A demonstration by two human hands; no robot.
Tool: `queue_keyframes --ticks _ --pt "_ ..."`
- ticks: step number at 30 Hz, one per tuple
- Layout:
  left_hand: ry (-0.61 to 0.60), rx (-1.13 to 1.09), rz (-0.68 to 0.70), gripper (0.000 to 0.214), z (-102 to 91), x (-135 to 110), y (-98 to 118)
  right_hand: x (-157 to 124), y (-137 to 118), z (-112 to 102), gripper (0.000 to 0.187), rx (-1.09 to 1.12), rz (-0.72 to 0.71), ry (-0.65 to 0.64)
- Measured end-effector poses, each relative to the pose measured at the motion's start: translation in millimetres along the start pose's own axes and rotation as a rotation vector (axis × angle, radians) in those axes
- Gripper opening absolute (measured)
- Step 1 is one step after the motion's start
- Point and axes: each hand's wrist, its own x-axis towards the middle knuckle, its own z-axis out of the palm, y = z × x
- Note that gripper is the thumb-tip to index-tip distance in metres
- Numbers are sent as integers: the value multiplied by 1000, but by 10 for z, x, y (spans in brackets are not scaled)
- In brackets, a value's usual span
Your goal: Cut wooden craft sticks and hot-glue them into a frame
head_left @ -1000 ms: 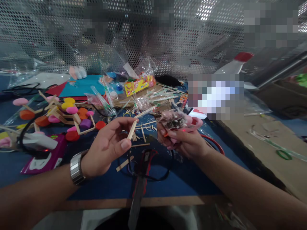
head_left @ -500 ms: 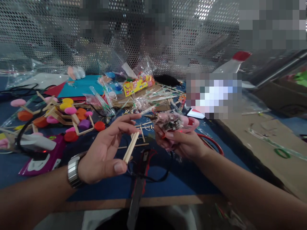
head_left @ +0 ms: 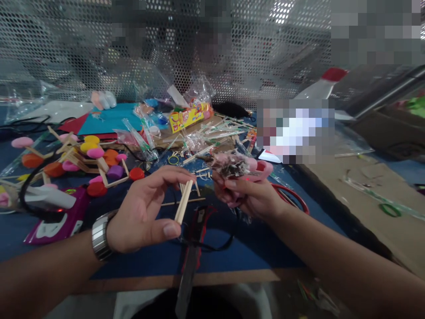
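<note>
Between the thumb and fingers of my left hand [head_left: 142, 212] a short bundle of pale wooden sticks [head_left: 184, 201] is pinched, standing at a slant. My right hand [head_left: 247, 195] grips a pink hot glue gun [head_left: 254, 170]. Grimy, stringy residue covers the front of the glue gun, and its nozzle points left, above and right of the sticks, without touching them. Below the hands a box cutter [head_left: 192, 248] with a red and black handle lies across the table edge. More thin sticks [head_left: 195, 188] rest on the blue table behind my left hand.
At left stands a stick structure with colourful discs [head_left: 96, 164], beside a purple device [head_left: 59, 217]. Farther back are a yellow box [head_left: 191, 117], plastic wrappings and a blue sheet [head_left: 113, 119]. A white bottle with a red cap [head_left: 334, 75] and cardboard [head_left: 358, 199] are at right.
My left index finger has come down onto the top of the sticks, and the sticks stand a little more upright. The glue gun has shifted slightly left.
</note>
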Motion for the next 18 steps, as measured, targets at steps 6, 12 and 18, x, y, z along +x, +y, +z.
queue_keyframes --ticks 6,12,18 --pt "-45 13 -9 57 4 -25 -42 25 -28 23 35 3 -49 93" --pt "-114 79 39 59 13 -26 -36 72 -45 24 32 25 -54 181" --pt "-37 28 -38 54 25 -21 -35 83 -44 28 33 50 -93 236"
